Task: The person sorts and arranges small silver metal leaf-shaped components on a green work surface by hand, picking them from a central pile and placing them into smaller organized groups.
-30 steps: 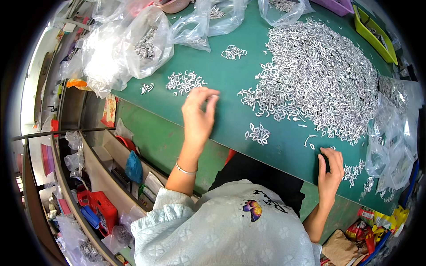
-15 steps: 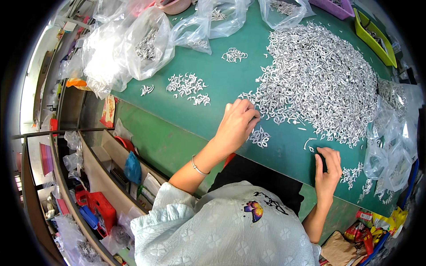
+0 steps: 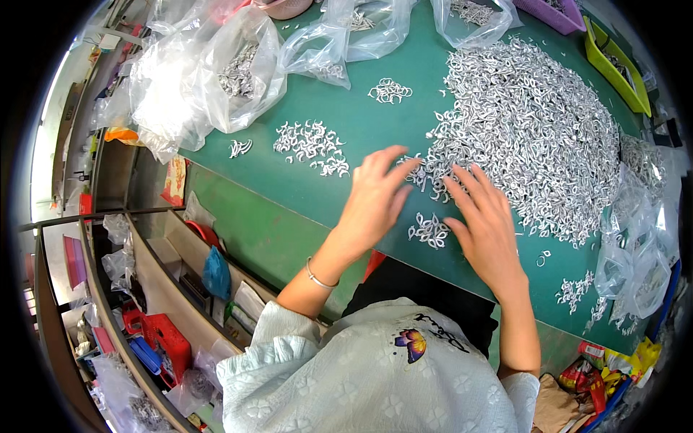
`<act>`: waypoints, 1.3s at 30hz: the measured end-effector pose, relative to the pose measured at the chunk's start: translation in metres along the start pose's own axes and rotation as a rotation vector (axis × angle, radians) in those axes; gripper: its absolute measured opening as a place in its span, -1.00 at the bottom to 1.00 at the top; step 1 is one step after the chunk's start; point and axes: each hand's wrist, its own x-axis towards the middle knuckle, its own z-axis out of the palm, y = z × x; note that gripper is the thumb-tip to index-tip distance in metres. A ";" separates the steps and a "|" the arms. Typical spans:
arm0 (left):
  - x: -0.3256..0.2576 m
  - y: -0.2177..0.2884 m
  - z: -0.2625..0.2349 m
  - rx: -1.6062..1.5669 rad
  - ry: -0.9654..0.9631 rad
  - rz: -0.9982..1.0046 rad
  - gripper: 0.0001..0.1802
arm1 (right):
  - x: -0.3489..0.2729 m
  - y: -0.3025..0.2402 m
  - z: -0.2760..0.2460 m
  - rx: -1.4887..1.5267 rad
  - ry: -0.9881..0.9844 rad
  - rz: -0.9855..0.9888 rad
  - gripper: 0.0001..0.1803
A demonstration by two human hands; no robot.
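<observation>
A big heap of small silver metal pieces [image 3: 538,137], many of them leaf-shaped loops, covers the right part of the green table [image 3: 238,169]. My left hand [image 3: 374,193] is at the heap's left edge, fingers apart, beside a few loose pieces; nothing shows in its grasp. My right hand [image 3: 482,227] lies with spread fingers at the heap's near edge, fingertips touching or just above the pieces. Between my hands, close to the table's near edge, sits a small cluster of leaf-shaped pieces [image 3: 430,231]. A loose curved piece [image 3: 541,261] lies right of my right hand.
Smaller sorted piles lie around: curved pieces [image 3: 309,146], thin hooks [image 3: 240,148], rings [image 3: 390,91] and more bits [image 3: 575,290] at right. Plastic bags [image 3: 242,79] line the far side and right edge. A yellow-green basket [image 3: 616,68] and purple basket [image 3: 552,13] stand far right.
My right hand has moved up and left from the table's near right to the heap's edge, fingers spreading. My left hand has shifted slightly left and its fingers have opened.
</observation>
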 end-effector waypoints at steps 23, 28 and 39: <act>0.027 0.007 -0.005 -0.089 -0.239 -0.047 -0.54 | 0.009 0.023 -0.006 -0.042 0.090 0.005 -0.63; 0.027 0.001 0.012 -0.138 -0.251 0.068 -0.70 | 0.003 0.051 0.009 -0.219 -0.021 -0.115 -0.63; 0.068 0.038 0.040 -0.551 -0.252 0.112 -0.66 | -0.042 0.086 -0.033 -0.171 0.296 0.148 -0.77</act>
